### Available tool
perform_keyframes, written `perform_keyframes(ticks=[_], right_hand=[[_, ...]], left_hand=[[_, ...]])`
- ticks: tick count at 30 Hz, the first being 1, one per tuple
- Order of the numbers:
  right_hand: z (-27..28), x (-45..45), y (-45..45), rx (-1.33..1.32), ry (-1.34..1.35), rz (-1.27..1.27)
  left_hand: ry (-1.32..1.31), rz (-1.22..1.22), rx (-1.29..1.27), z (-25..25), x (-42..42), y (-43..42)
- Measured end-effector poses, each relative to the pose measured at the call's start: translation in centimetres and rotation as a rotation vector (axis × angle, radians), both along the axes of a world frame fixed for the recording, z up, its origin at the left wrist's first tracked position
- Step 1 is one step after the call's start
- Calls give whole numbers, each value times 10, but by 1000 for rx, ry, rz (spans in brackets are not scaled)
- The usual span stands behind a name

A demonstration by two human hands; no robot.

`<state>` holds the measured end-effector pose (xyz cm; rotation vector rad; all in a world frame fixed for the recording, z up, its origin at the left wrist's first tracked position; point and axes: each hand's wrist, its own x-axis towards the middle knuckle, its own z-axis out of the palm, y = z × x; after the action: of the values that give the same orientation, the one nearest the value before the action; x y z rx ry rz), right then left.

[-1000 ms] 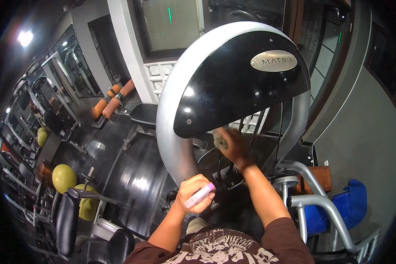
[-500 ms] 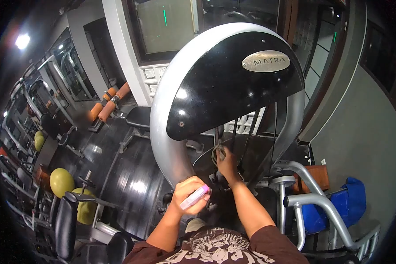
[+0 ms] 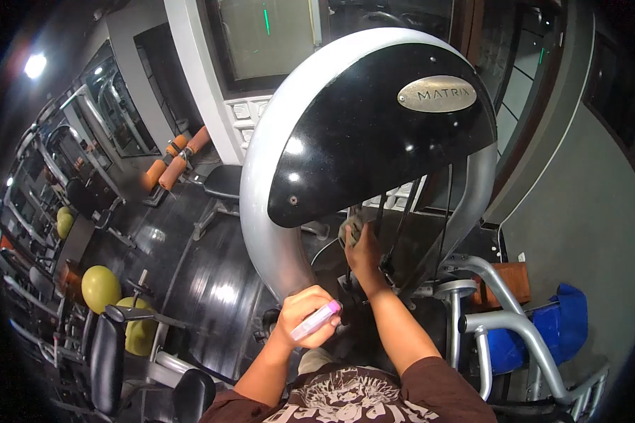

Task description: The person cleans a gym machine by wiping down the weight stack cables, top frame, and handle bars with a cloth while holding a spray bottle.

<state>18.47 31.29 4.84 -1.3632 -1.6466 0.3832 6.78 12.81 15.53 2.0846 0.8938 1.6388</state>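
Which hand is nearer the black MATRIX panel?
Right. The right hand, gripping a cloth, is just below the black panel; the left hand, holding a pink-ended item, is lower, by the silver frame.

Head camera looking forward and down
The lone view is facing the gym machine [image 3: 374, 134] closely, taking in the shirt [image 3: 353, 398] near and a window [image 3: 261, 42] far.

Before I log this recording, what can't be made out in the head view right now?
In the head view:
Cloth: partly covered by the right hand, so its full shape is hidden.
Pink-ended item: partly wrapped by the left hand; any lettering is too small to read.
Lower yellow-green ball: partly hidden by black padded equipment in front.
Printed shirt: cut off by the bottom edge.
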Motion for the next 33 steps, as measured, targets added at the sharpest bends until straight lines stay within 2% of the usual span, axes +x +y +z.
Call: perform_keyframes(ticks=[3,7,8,12,15,18,21,23,26,30,33], right_hand=[[-70,1,6,-34,-74,-16],[-88,10,11,-41,-34,68],[-87,10,16,22,16,79],[-17,6,22,210,183,57],[13,-1,20,210,144,31],[4,-4,8,125,80,25],[-77,2,-1,-210,-48,23],[-134,20,-9,-307,-161,120],[-162,28,-17,-391,-86,93],[-109,11,-3,-149,29,84],[-57,7,-1,22,228,148]], left_hand=[[11,-17,-9,2,-1,0],[5,-2,-13,2,-1,0],[4,-4,-11,1,-2,1],[-3,-5,-11,-2,-3,2],[-6,-10,-14,-1,-1,1],[6,-8,-23,1,-1,2],[15,-6,-17,3,-1,3],[17,-11,-26,3,1,1],[40,-14,-43,5,-2,0],[23,-28,-61,6,-2,1],[6,-9,-90,2,-2,0]])
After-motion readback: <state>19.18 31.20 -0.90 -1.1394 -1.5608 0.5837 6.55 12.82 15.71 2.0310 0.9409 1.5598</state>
